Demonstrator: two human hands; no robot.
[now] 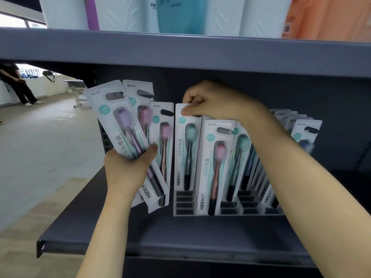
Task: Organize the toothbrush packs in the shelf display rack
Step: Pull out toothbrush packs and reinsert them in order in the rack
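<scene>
Left hand (128, 167) grips a fanned bunch of packs (128, 137), fingers curled behind, thumb across the front. Three show: a purple brush in front, two pink ones behind. The bunch tilts left and is held in the air just left of the rack (183, 203), above the shelf (160, 235).

Right hand (210, 101) reaches in from the right and pinches the top edge of a teal pack (187, 149), thumb on the front of the card, other fingers curled behind. This pack stands upright, its foot at the rack's leftmost column of slots; whether it is fully seated is hard to say from this angle.

Rack is grey, slotted, set on the dark shelf toward the right. A pink pack (216, 167) stands upright just right of the teal one, nearer the front. More packs stand behind it in rows, partly hidden by the right forearm. Far-right packs (303, 135) are blurred.

Upper shelf (180, 53) carries white wrapped rolls (261, 15). A person (16, 83) stands far left in the background.
</scene>
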